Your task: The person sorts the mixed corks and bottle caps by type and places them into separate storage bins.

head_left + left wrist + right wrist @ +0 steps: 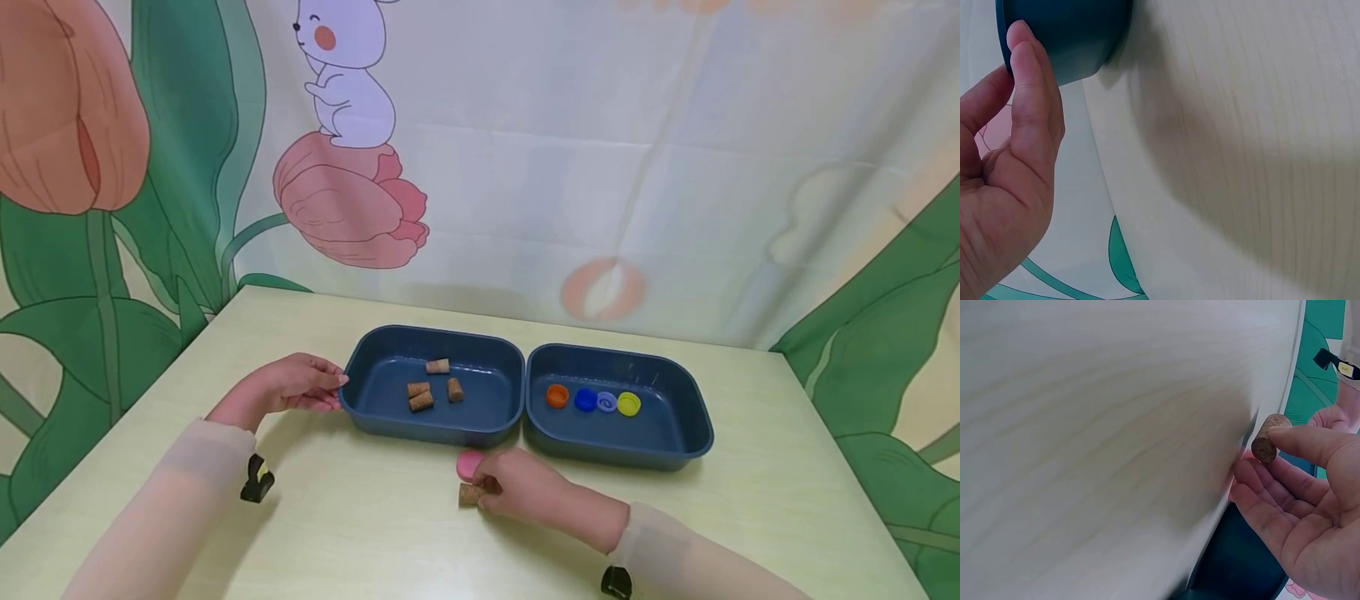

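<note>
Between thumb and fingers my right hand [521,487] pinches a cork [469,496], low over the table in front of the trays. Right behind the cork lies a pink bottle cap [469,465], partly hidden by that hand. My left hand [303,383] pinches the left rim of the left blue tray [442,431], thumb on the rim and fingers against the outer wall, as the left wrist view shows. Inside that tray lie several corks [455,389]. The right blue tray [615,452] holds several caps: an orange cap [557,396], a blue cap [586,400], a light purple cap [607,402] and a yellow cap [628,404].
Both trays stand side by side on a pale wood-grain table [360,517], near its back edge. Behind it hangs a printed cloth [510,183] with flowers and a white rabbit. A black band clip shows at each wrist.
</note>
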`<action>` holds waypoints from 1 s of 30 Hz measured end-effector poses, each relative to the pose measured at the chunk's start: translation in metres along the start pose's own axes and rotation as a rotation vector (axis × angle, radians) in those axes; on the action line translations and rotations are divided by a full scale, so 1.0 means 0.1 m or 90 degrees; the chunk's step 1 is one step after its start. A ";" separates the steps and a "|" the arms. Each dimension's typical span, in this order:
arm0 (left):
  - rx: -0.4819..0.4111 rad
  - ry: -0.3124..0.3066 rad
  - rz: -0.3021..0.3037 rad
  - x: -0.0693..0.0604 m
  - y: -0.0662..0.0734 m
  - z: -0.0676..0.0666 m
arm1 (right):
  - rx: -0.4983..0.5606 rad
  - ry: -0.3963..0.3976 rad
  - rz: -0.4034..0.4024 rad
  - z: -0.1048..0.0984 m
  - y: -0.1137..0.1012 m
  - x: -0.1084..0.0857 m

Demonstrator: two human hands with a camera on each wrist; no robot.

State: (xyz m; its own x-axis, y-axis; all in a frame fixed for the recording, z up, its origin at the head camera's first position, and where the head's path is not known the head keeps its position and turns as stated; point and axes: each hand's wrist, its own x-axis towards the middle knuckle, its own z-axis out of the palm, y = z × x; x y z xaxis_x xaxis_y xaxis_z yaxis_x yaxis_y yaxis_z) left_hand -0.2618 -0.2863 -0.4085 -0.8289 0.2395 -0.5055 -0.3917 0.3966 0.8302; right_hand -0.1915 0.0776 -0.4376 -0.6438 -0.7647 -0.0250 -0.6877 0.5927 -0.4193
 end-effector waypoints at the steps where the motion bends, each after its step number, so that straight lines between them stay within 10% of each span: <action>1: 0.001 0.000 0.000 0.00 0.00 0.00 | -0.001 0.000 0.001 0.00 0.00 0.00; 30: 0.008 -0.003 0.000 0.00 0.01 0.00 | 0.034 -0.016 0.025 -0.32 0.07 -0.10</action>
State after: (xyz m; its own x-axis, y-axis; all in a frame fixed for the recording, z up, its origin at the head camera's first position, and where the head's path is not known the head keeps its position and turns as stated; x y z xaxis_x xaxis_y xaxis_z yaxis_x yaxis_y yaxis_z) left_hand -0.2625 -0.2858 -0.4080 -0.8270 0.2436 -0.5067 -0.3866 0.4081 0.8270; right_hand -0.2012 0.0973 -0.4116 -0.6609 -0.7477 -0.0646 -0.6429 0.6084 -0.4653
